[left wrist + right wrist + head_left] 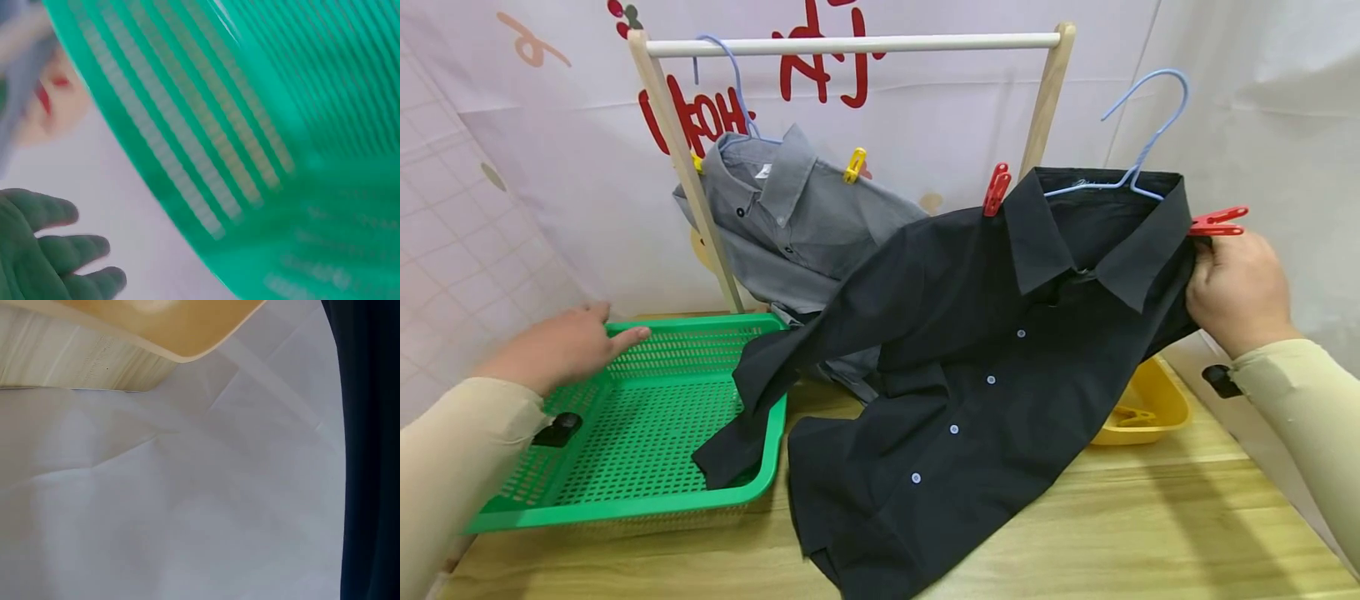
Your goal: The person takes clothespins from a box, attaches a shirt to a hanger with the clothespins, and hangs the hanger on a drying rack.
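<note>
My right hand [1243, 287] grips the shoulder of a black shirt [977, 333], lifted on a light blue hanger [1165, 125]. Two red clothespins clip its shoulders: one clothespin [997, 190] on the left, another clothespin [1219, 222] just above my right hand. The shirt's lower part hangs over the table, and one sleeve droops into a green basket [696, 321]. Above that basket's far left rim is my left hand [568, 346], fingers extended and holding nothing. In the left wrist view, its spread fingers [75, 253] appear beside the basket wall. The right wrist view shows black fabric [375, 450] but no fingers.
A rack with a white rod [850, 46] stands behind. From it hangs a grey shirt [805, 217] with yellow clothespins [854, 165]. A yellow bin [1153, 404] holding a yellow clothespin sits right on the wooden table [1150, 517]. Patterned white cloth [925, 108] backs everything.
</note>
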A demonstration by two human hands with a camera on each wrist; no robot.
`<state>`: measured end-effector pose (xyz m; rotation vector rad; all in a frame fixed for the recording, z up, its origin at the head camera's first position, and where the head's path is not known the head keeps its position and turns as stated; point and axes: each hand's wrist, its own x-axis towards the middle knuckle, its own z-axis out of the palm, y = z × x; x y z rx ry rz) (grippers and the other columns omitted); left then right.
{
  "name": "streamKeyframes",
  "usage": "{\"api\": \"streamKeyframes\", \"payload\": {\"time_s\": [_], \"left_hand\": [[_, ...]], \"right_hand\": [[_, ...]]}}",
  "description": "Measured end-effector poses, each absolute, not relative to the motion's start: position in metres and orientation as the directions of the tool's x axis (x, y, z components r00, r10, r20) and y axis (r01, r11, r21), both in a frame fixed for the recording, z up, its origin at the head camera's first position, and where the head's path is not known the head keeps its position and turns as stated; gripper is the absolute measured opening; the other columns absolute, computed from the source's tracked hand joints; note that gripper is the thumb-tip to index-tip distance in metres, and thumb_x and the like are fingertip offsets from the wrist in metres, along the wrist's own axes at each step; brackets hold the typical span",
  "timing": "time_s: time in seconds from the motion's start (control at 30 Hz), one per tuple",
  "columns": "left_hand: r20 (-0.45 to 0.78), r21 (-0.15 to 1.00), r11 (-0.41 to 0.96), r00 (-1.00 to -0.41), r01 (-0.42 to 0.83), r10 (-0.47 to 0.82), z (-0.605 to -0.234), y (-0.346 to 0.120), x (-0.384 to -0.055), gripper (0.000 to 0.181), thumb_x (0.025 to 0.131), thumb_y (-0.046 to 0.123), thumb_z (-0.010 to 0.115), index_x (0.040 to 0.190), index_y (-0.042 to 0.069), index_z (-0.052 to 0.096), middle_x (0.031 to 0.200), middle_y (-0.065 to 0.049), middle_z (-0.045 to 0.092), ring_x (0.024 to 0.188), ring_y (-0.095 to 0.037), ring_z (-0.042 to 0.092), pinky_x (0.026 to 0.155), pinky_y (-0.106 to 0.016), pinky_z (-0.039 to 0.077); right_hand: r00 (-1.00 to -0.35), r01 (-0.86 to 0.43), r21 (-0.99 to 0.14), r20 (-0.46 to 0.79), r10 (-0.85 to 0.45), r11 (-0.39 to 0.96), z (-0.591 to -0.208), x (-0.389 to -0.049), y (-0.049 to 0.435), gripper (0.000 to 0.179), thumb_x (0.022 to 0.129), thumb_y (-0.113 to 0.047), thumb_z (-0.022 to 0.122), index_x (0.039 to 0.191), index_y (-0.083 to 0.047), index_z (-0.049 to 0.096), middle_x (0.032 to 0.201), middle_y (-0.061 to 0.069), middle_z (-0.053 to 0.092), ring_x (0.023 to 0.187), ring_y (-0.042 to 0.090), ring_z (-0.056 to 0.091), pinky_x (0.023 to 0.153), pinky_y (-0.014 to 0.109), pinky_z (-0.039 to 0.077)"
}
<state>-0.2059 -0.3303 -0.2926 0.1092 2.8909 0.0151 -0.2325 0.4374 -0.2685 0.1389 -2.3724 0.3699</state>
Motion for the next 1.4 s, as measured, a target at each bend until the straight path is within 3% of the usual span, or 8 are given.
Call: {"api": "streamKeyframes", "payload": {"time_s": [0.07, 0.3, 0.43, 0.6, 0.77, 1.0, 1.17, 1.4], "left_hand": [[-0.211, 0.057, 0.994, -0.972, 0.093, 0.103, -0.290, -0.304, -0.204, 0.111, 0.105, 0.074, 0.029, 0.155, -0.024, 0.018, 0.157, -0.052, 0.016, 0.144, -0.070, 0.021, 0.114, -0.079, 0.027], [-0.151, 0.082, 0.962, -0.950, 0.262, 0.272, -0.294, -0.217, -0.179, 0.120, 0.093, 0.088, 0.040, 0.163, -0.009, 0.025, 0.168, -0.035, 0.024, 0.154, -0.060, 0.020, 0.122, -0.077, 0.016], [-0.172, 0.053, 0.956, -0.940, 0.288, 0.293, -0.304, -0.184, -0.168, 0.129, 0.086, 0.094, 0.042, 0.162, -0.008, 0.028, 0.168, -0.034, 0.025, 0.154, -0.059, 0.023, 0.121, -0.078, 0.016], [-0.216, 0.033, 0.970, -0.946, 0.240, 0.241, -0.314, -0.163, -0.167, 0.127, 0.087, 0.092, 0.044, 0.161, -0.010, 0.029, 0.168, -0.036, 0.024, 0.154, -0.059, 0.024, 0.121, -0.079, 0.016], [-0.262, -0.007, 0.973, -0.939, 0.232, 0.223, -0.318, -0.152, -0.169, 0.109, 0.098, 0.081, 0.041, 0.158, -0.010, 0.036, 0.167, -0.037, 0.027, 0.155, -0.057, 0.025, 0.121, -0.079, 0.015], [-0.253, -0.046, 0.959, -0.932, 0.281, 0.261, -0.319, -0.139, -0.166, 0.073, 0.111, 0.051, 0.042, 0.152, -0.009, 0.048, 0.162, -0.037, 0.036, 0.150, -0.056, 0.036, 0.118, -0.079, 0.023], [-0.193, -0.117, 0.926, -0.923, 0.359, 0.333, -0.319, -0.138, -0.164, 0.050, 0.110, 0.030, 0.053, 0.144, -0.006, 0.060, 0.156, -0.036, 0.046, 0.144, -0.055, 0.047, 0.113, -0.080, 0.031], [-0.102, -0.145, 0.914, -0.924, 0.379, 0.367, -0.316, -0.139, -0.164, 0.042, 0.105, 0.026, 0.063, 0.135, -0.003, 0.069, 0.153, -0.033, 0.052, 0.141, -0.054, 0.050, 0.113, -0.079, 0.033]], "right_hand": [[-0.736, -0.200, -0.225, 0.676, 0.005, 0.954, -0.268, -0.232, 0.436, 0.032, 0.107, -0.006, 0.038, 0.111, 0.018, 0.059, 0.107, 0.046, 0.057, 0.097, 0.063, 0.047, 0.094, 0.073, 0.036], [-0.755, -0.186, -0.232, 0.656, 0.012, 0.955, -0.268, -0.231, 0.431, 0.033, 0.108, -0.006, 0.036, 0.111, 0.019, 0.057, 0.108, 0.047, 0.056, 0.098, 0.063, 0.046, 0.095, 0.074, 0.036], [-0.765, -0.176, -0.236, 0.644, 0.018, 0.956, -0.268, -0.231, 0.430, 0.034, 0.108, -0.007, 0.036, 0.112, 0.019, 0.057, 0.109, 0.046, 0.056, 0.099, 0.063, 0.046, 0.097, 0.074, 0.037], [-0.775, -0.177, -0.242, 0.632, 0.017, 0.954, -0.271, -0.232, 0.428, 0.036, 0.109, -0.010, 0.036, 0.113, 0.018, 0.059, 0.109, 0.045, 0.058, 0.099, 0.061, 0.048, 0.098, 0.073, 0.038], [-0.774, -0.190, -0.248, 0.633, 0.010, 0.950, -0.272, -0.232, 0.427, 0.037, 0.109, -0.010, 0.036, 0.114, 0.019, 0.059, 0.110, 0.044, 0.058, 0.100, 0.061, 0.048, 0.100, 0.071, 0.038], [-0.771, -0.191, -0.245, 0.637, 0.009, 0.951, -0.273, -0.232, 0.428, 0.035, 0.109, -0.009, 0.036, 0.114, 0.018, 0.058, 0.109, 0.045, 0.058, 0.100, 0.061, 0.047, 0.099, 0.071, 0.038], [-0.763, -0.198, -0.238, 0.646, 0.003, 0.951, -0.273, -0.232, 0.427, 0.034, 0.109, -0.007, 0.037, 0.114, 0.019, 0.058, 0.108, 0.045, 0.057, 0.100, 0.061, 0.047, 0.099, 0.071, 0.037], [-0.767, -0.191, -0.240, 0.641, 0.008, 0.952, -0.273, -0.230, 0.427, 0.035, 0.109, -0.008, 0.036, 0.115, 0.019, 0.058, 0.110, 0.045, 0.057, 0.101, 0.061, 0.046, 0.101, 0.071, 0.037]]}}
